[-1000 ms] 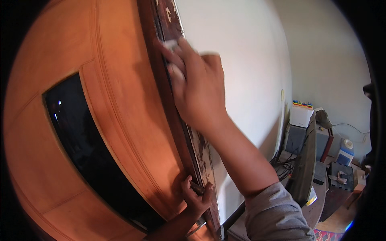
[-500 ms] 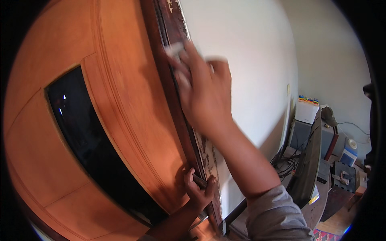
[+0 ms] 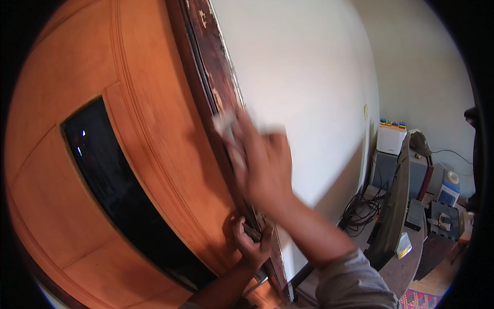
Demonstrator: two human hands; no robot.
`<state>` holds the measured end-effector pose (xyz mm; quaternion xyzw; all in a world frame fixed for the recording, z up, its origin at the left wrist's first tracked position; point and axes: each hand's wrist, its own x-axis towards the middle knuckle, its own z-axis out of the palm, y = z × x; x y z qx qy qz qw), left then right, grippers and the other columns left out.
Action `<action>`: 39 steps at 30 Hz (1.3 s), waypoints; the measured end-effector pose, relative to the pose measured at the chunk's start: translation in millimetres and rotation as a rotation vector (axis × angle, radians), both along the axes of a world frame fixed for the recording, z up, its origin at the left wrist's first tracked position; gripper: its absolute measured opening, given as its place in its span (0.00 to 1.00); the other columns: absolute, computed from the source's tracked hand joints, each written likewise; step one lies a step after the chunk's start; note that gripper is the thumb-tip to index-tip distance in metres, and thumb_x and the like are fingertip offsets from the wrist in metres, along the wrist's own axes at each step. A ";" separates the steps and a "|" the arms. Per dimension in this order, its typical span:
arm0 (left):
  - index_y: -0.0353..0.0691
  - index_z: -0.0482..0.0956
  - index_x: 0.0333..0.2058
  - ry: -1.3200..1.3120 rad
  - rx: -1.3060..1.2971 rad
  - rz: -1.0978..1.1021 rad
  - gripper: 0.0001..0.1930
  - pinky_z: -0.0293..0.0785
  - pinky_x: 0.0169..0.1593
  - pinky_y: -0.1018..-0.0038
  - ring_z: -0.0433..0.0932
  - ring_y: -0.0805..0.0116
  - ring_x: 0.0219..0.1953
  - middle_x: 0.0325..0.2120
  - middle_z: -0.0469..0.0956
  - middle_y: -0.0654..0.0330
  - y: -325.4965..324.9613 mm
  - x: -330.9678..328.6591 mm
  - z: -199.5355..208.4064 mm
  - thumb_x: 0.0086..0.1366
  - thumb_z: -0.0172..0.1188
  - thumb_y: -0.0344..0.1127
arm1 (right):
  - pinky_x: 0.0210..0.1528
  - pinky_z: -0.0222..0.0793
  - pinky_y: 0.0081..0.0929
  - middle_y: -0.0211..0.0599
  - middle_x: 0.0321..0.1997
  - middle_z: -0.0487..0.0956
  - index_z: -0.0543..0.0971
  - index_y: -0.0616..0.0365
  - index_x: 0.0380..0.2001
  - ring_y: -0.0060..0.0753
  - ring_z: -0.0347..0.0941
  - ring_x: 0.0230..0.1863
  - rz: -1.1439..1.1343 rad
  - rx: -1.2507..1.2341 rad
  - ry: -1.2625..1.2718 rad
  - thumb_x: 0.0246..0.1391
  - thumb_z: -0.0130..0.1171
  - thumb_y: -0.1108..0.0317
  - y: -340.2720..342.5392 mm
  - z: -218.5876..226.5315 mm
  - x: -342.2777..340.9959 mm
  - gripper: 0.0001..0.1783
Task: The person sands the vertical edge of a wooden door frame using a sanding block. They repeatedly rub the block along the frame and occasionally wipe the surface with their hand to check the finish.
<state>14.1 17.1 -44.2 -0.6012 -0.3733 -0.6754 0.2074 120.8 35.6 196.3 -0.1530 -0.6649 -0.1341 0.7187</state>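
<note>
My right hand [image 3: 263, 167] is closed on a pale folded sheet [image 3: 224, 123], blurred by motion; its material is unclear. It presses the sheet against the dark brown door frame [image 3: 208, 56], where paint is flaked and worn to lighter patches. Lower down, my left hand [image 3: 253, 250] is by the frame's edge, with thumb and fingers bent around a small dark brown piece [image 3: 252, 233]. Whether that piece is loose or part of the frame cannot be told. Left of both hands is the orange-brown wooden door [image 3: 154, 154] with a long black glass panel [image 3: 110, 159].
A white wall [image 3: 303, 77] adjoins the frame on the right. Beyond it, a flat screen [image 3: 393, 201] stands on a table [image 3: 406, 270] near coiled black cables [image 3: 363, 211]. A white box [image 3: 391, 140] and a blue bottle [image 3: 448, 190] stand farther back. A metal door handle [image 3: 257, 284] is below my left hand.
My right hand has moved down along the frame with the pale sheet. My left hand keeps its place on the frame. The view has shifted slightly.
</note>
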 end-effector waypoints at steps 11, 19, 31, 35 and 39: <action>0.24 0.57 0.65 0.137 0.015 0.207 0.44 0.75 0.59 0.56 0.75 0.47 0.56 0.58 0.68 0.40 -6.2 5.0 13.5 0.64 0.76 0.42 | 0.50 0.69 0.40 0.46 0.67 0.80 0.78 0.62 0.60 0.45 0.75 0.40 0.128 -0.024 -0.025 0.49 0.71 0.75 -21.4 -77.4 10.6 0.32; 0.25 0.56 0.66 -0.089 -0.049 -0.147 0.40 0.76 0.56 0.61 0.76 0.52 0.53 0.57 0.67 0.42 3.0 -1.9 -10.2 0.67 0.73 0.36 | 0.47 0.71 0.44 0.38 0.44 0.88 0.74 0.61 0.65 0.52 0.74 0.43 -0.016 0.179 0.114 0.60 0.66 0.71 21.2 75.5 -5.2 0.30; 0.24 0.58 0.65 0.111 0.042 0.111 0.42 0.71 0.63 0.54 0.74 0.45 0.56 0.57 0.67 0.39 -2.3 -1.3 5.8 0.64 0.75 0.40 | 0.44 0.72 0.38 0.41 0.53 0.86 0.76 0.60 0.65 0.43 0.73 0.38 0.093 -0.007 -0.055 0.51 0.69 0.79 -18.0 -41.7 16.0 0.35; 0.23 0.58 0.64 -0.042 -0.070 0.012 0.41 0.73 0.59 0.56 0.75 0.48 0.52 0.55 0.69 0.40 1.6 -2.6 -6.5 0.64 0.75 0.38 | 0.46 0.72 0.46 0.42 0.39 0.86 0.75 0.62 0.65 0.51 0.73 0.41 -0.068 0.080 0.059 0.60 0.66 0.70 5.5 60.4 0.4 0.29; 0.22 0.58 0.63 -0.084 -0.002 -0.139 0.40 0.74 0.56 0.56 0.75 0.50 0.49 0.52 0.70 0.41 8.6 -2.4 -12.2 0.64 0.74 0.37 | 0.46 0.71 0.45 0.43 0.40 0.87 0.77 0.60 0.62 0.52 0.73 0.41 -0.040 0.104 0.135 0.60 0.65 0.70 26.1 135.9 -15.9 0.26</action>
